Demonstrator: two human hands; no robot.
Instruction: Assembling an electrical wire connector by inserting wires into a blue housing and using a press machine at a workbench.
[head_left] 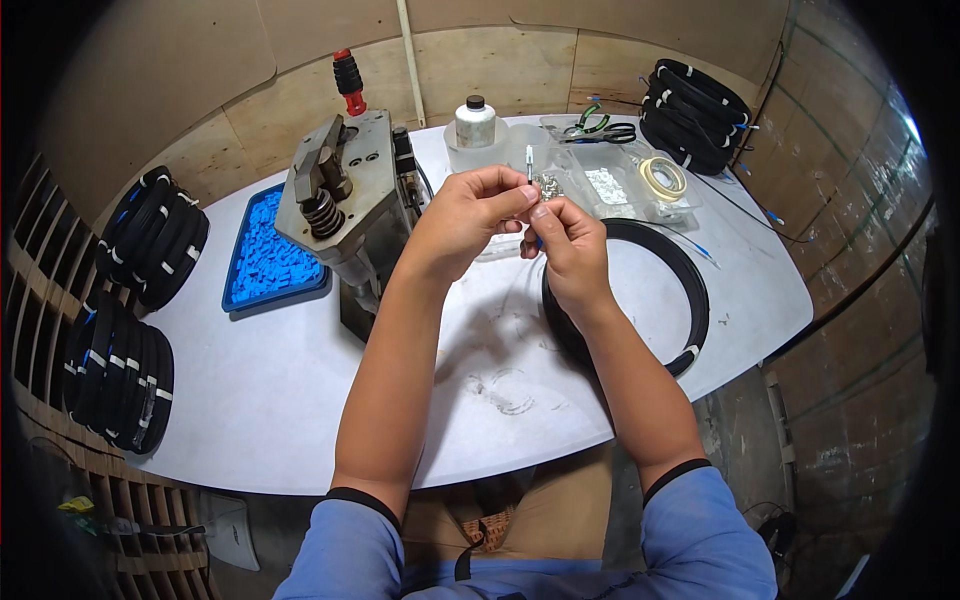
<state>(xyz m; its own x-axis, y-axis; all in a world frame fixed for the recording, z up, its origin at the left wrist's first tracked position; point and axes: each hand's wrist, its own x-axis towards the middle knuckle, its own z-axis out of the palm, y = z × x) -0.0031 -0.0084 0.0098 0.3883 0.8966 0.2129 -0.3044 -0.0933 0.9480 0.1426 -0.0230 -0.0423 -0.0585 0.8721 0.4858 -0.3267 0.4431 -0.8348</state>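
Above the middle of the table my left hand (468, 215) pinches a slim cable connector (530, 160) between thumb and forefinger. The connector stands upright, with a white tip and a dark lower part. My right hand (572, 245) is closed just below it, thumb and forefinger pressed together near the connector's lower end. A bit of blue shows at the right fingers. What exactly they pinch is too small to make out. Under and beside my right hand lies a coil of black cable (700, 290) with white ties, a blue-tipped end (703, 251) near its upper edge.
To the left stands a metal press (365, 190) beside a blue tray (232, 298) of small blue pieces. Behind my hands are a white bottle (475, 126), clear boxes of small parts (605, 188), a tape roll (662, 180) and pliers (600, 132). Stacked black coils (695, 115) flank the table.
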